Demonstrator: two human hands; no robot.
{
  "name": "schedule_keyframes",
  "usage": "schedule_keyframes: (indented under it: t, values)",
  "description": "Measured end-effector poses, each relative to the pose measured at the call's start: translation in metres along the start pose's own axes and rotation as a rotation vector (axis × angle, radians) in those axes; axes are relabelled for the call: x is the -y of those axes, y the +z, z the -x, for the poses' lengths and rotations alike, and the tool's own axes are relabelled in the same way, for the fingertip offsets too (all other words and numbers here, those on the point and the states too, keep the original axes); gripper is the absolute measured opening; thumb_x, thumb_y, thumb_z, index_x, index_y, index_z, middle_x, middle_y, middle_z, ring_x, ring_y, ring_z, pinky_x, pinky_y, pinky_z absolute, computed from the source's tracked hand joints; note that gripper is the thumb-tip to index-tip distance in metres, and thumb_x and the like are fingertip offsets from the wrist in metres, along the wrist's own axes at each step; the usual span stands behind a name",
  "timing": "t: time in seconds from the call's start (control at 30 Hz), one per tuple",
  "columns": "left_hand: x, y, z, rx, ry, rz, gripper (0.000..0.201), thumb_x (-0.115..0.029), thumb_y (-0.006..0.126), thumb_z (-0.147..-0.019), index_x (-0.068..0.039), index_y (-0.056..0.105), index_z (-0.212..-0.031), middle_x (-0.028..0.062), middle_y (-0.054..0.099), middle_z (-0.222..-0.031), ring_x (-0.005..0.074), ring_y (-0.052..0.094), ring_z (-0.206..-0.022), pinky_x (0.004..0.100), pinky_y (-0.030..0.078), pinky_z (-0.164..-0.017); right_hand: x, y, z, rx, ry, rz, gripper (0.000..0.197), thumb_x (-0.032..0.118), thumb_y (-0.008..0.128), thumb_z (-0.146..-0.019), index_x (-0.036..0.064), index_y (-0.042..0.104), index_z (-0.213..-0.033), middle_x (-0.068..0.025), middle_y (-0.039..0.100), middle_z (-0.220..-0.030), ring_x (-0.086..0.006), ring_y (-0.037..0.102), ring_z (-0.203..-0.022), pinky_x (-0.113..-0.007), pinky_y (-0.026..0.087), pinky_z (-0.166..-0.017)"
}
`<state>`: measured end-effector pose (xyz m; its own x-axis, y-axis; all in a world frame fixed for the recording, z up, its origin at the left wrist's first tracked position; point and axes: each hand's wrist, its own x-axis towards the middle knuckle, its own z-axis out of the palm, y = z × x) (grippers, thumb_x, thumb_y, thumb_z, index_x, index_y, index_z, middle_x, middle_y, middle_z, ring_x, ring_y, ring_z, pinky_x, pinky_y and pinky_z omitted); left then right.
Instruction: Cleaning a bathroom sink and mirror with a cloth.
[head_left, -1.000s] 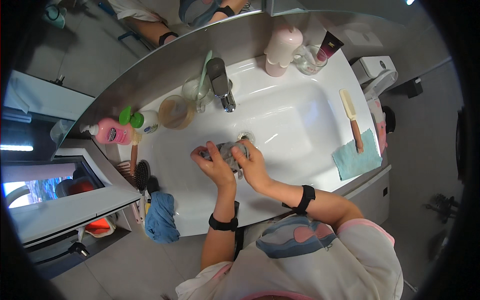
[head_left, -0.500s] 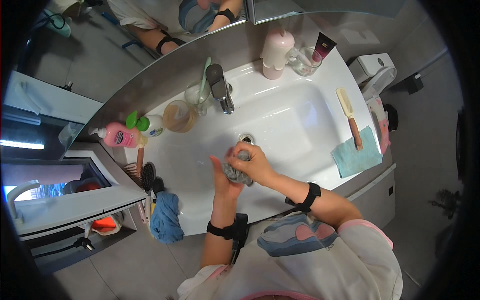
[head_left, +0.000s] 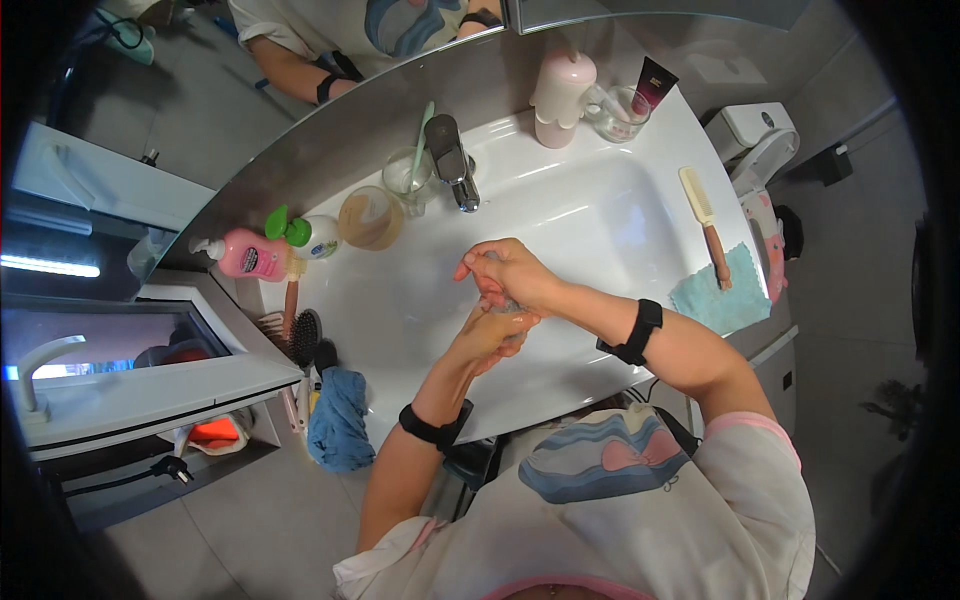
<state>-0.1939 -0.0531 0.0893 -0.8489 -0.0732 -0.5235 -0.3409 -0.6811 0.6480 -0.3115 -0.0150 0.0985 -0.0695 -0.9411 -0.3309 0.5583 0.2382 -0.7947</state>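
Note:
Over the white washbasin (head_left: 590, 330), both my hands are together. My left hand (head_left: 490, 335) is closed around a crumpled grey thing (head_left: 512, 306), perhaps a mesh scrubber or cloth, and only a bit of it shows between the hands. It presses against the underside of my right hand (head_left: 512, 272) near the wrist. My right hand lies just above, its fingers loosely curved to the left and apart. The chrome faucet (head_left: 455, 165) stands behind the hands. The drain is hidden behind the right hand.
Along the back rim stand a glass cup (head_left: 408, 178), a round tub (head_left: 370, 218), a pink pump bottle (head_left: 250, 255) and a pink dispenser (head_left: 563, 95). A cream comb (head_left: 697, 195) and teal cloth (head_left: 722, 295) lie at right. A blue towel (head_left: 340, 420) hangs at left.
The grey thing has passed from my right fingers into my left hand. My left hand has turned over and moved right, against the right wrist. My right hand has risen slightly.

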Motion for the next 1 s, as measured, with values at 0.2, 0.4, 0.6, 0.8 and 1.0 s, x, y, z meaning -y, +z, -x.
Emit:
schedule_keyframes:
  t: [0.2, 0.4, 0.6, 0.8, 1.0]
  values:
    - [0.020, -0.017, -0.033, -0.292, 0.116, -0.456, 0.022, -0.017, 0.063, -0.069, -0.005, 0.048, -0.080, 0.0001, 0.047, -0.059, 0.0084, 0.037, -0.043, 0.0233, 0.027, -0.038, -0.020, -0.009, -0.017, -0.280, -0.019, 0.216, 0.019, 0.010, 0.042, -0.083, -0.0043, 0.055, -0.082, -0.0054, 0.046, -0.056, -0.0132, 0.044, -0.047, -0.028, 0.041, -0.047]
    - [0.039, -0.022, -0.057, -0.685, 0.540, -1.079, 0.037, -0.023, 0.064, -0.068, 0.000, 0.047, -0.092, 0.0170, 0.059, -0.072, 0.0308, 0.057, -0.061, 0.0361, 0.044, -0.055, -0.047, -0.016, -0.038, -0.686, -0.103, 0.372, 0.022, 0.011, 0.041, -0.083, -0.0036, 0.055, -0.073, -0.0125, 0.056, -0.066, -0.0193, 0.052, -0.056, -0.033, 0.044, -0.056]
    - [0.065, -0.040, -0.060, -0.785, 0.482, -1.096, 0.043, -0.024, 0.062, -0.070, 0.003, 0.044, -0.098, 0.0184, 0.058, -0.076, 0.0299, 0.058, -0.065, 0.0358, 0.045, -0.057, -0.068, -0.020, -0.038, -0.738, -0.110, 0.312, 0.016, 0.015, 0.049, -0.084, 0.0013, 0.051, -0.091, -0.0070, 0.053, -0.062, -0.0121, 0.048, -0.051, -0.028, 0.041, -0.047]
    - [0.006, -0.035, -0.001, 0.187, -0.067, 0.186, 0.026, -0.018, 0.060, -0.072, 0.000, 0.046, -0.084, 0.0019, 0.043, -0.060, 0.0058, 0.034, -0.041, 0.0187, 0.027, -0.037, 0.010, -0.005, 0.013, -0.054, -0.235, 0.313, 0.042, 0.015, 0.059, -0.076, 0.0068, 0.043, -0.115, -0.0067, 0.056, -0.099, -0.0090, 0.050, -0.082, -0.025, 0.043, -0.060]
    - [-0.013, -0.022, 0.021, 0.459, 0.134, 0.245, 0.018, -0.017, 0.062, -0.070, -0.003, 0.051, -0.073, -0.0010, 0.038, -0.059, 0.0038, 0.029, -0.043, 0.0174, 0.024, -0.038, 0.047, 0.042, 0.012, 0.351, -0.309, 0.338, 0.018, 0.015, 0.050, -0.084, -0.0007, 0.057, -0.091, -0.0025, 0.054, -0.062, -0.0083, 0.051, -0.058, -0.023, 0.045, -0.060]
